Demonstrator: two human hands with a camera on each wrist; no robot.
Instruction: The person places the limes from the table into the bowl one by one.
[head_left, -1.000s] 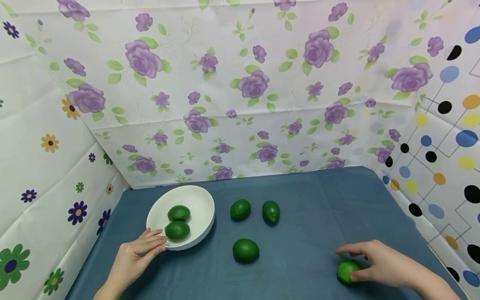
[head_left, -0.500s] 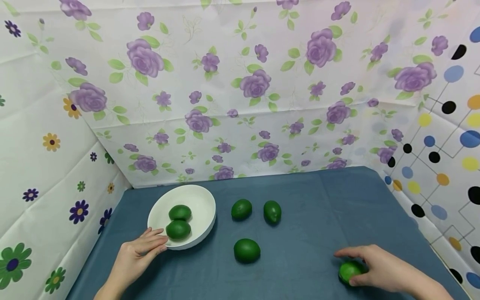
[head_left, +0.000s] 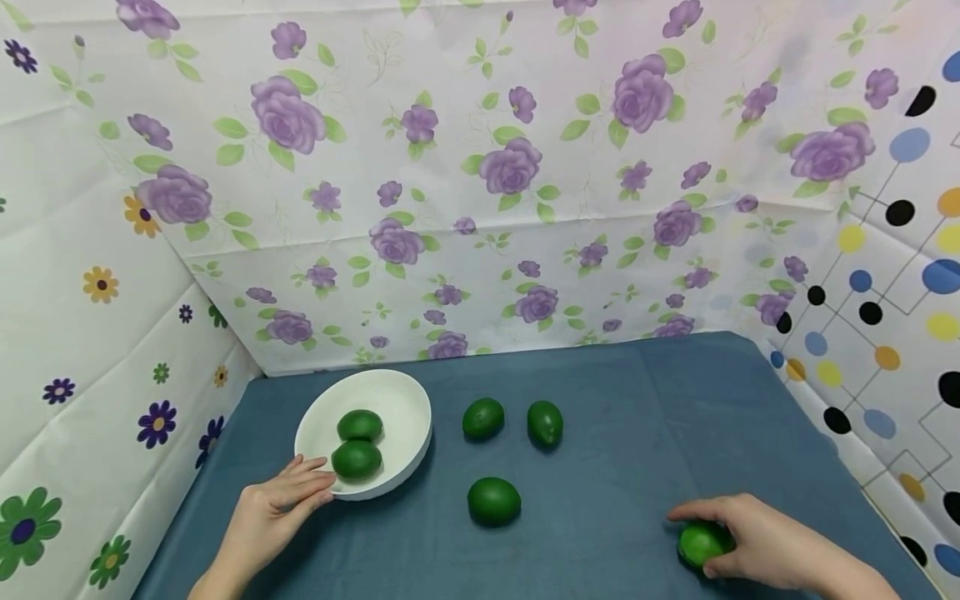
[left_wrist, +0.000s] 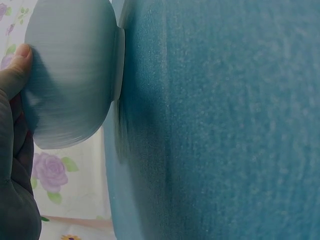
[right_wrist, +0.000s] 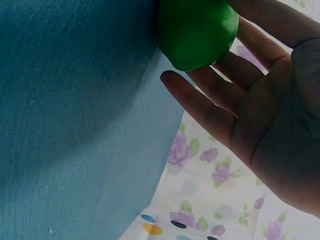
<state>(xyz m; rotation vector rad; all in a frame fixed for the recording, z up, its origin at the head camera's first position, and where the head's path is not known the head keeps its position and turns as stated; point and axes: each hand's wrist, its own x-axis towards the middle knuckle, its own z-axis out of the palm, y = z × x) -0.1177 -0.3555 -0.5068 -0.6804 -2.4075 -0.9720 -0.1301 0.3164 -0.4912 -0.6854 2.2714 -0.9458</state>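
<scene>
At the left, my left hand (head_left: 273, 512) holds the near rim of a white bowl (head_left: 405, 408). Its thumb (left_wrist: 21, 57) lies against the bowl's outer wall in the left wrist view, while other fingertips reach over the rim in the head view. Two green limes, one (head_left: 360, 426) behind the other (head_left: 356, 460), sit inside the bowl. At the lower right, my right hand (head_left: 772, 542) grips a brighter green lime (head_left: 701, 543) on the cloth, thumb on its near side. In the right wrist view, several fingers (right_wrist: 215, 90) extend behind this lime.
Three more limes lie on the blue cloth (head_left: 600, 533): one at the back (head_left: 483, 419), one to its right (head_left: 544, 425), and one nearer (head_left: 493, 502). A flowered sheet (head_left: 450, 167) stands behind the table, with patterned sheets at both sides.
My right hand has shifted slightly down and closed its fingers and thumb further around the lime. My left hand stays on the bowl's rim, and the other limes have not moved.
</scene>
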